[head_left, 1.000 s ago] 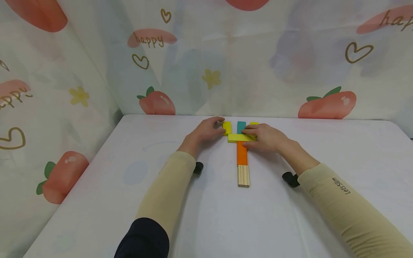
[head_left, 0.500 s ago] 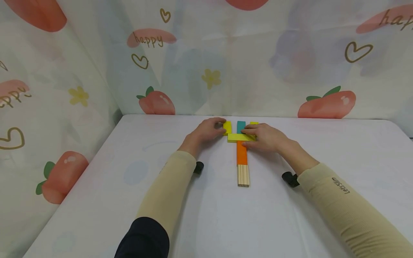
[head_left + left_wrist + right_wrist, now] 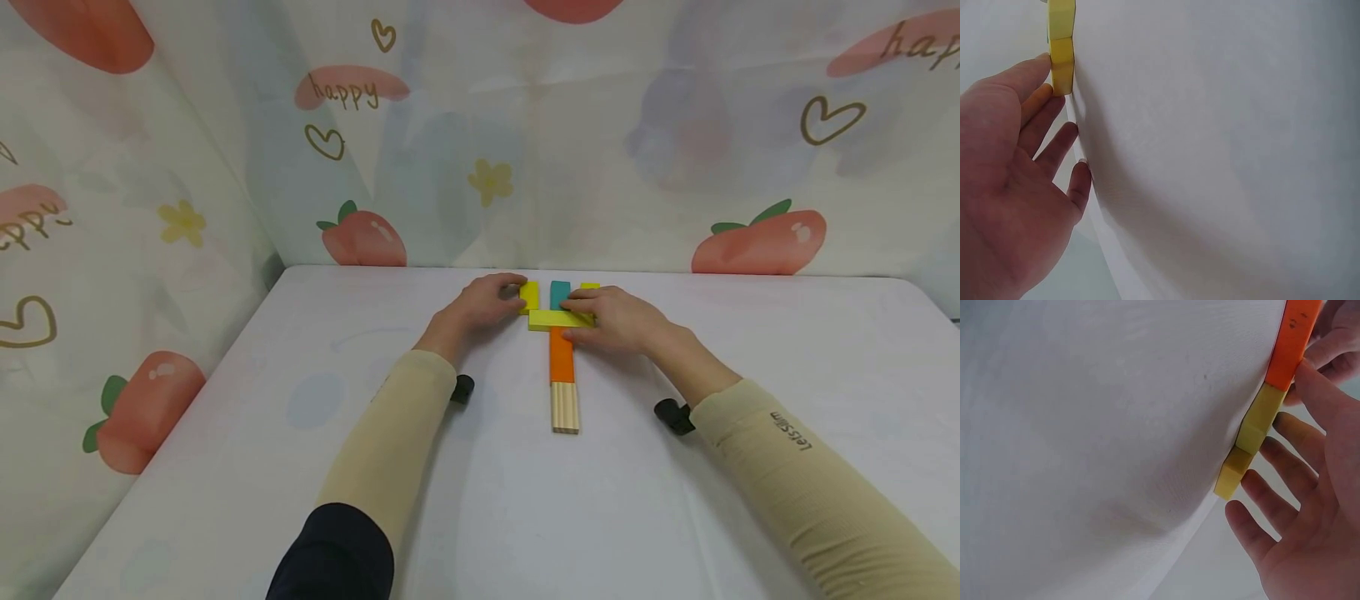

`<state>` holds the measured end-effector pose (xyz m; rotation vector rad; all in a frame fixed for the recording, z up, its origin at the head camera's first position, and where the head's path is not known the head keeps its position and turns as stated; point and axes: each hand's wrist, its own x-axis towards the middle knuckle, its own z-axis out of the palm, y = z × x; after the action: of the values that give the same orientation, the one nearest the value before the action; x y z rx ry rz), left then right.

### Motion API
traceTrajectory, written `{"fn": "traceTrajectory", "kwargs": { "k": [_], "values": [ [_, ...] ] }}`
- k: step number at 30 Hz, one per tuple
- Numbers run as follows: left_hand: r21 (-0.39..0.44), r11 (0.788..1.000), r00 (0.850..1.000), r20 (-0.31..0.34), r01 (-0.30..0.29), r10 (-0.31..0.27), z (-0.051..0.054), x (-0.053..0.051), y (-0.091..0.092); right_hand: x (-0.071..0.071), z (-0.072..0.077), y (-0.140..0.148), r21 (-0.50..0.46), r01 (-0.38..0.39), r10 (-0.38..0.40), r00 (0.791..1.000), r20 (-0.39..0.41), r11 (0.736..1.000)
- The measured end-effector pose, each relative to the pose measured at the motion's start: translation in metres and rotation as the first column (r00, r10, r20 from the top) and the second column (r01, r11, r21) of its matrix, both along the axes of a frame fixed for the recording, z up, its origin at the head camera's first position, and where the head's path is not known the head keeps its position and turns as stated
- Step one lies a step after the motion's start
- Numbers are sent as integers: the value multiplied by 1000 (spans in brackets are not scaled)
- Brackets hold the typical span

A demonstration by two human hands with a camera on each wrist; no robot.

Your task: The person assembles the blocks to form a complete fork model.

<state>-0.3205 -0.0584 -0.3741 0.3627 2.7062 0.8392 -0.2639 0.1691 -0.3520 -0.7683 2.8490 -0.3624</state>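
In the head view, wooden blocks lie flat on the white table (image 3: 630, 483). My left hand (image 3: 483, 302) pinches a yellow block (image 3: 529, 297) at its left side, with thumb and index fingertip against it in the left wrist view. My right hand (image 3: 626, 321) holds the right part of a yellow-green crosswise block (image 3: 551, 320), its index beyond it and its thumb on the near side over the orange block (image 3: 562, 357). A teal block (image 3: 560, 294) stands beyond the crosspiece. Another yellow block (image 3: 590, 285) is mostly hidden by my right hand.
A plain wood-coloured piece (image 3: 565, 408) continues the column toward me from the orange block. Behind the table's far edge hangs a patterned cloth (image 3: 600, 167) with fruit and hearts; more cloth hangs at the left. A dark wrist camera (image 3: 675, 417) sits under the right sleeve.
The left yellow block has shifted very slightly right with my left hand, closer to the teal block. My right hand stays in place on the blocks.
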Motion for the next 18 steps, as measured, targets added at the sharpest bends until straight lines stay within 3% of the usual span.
{"fn": "traceTrajectory", "kwargs": {
  "k": [8,15,18],
  "values": [
    [-17,1000,1000,1,2,-2,1,-1,1,0,2,0,-2,0,0,1000,3,1000],
    [-53,996,995,-65,69,-73,4,0,-2,0,2,0,-1,-9,9,1000,1,1000],
    [-41,997,996,-54,72,-75,4,1,-2,1,2,0,-2,-5,5,1000,6,1000]
  ]
}}
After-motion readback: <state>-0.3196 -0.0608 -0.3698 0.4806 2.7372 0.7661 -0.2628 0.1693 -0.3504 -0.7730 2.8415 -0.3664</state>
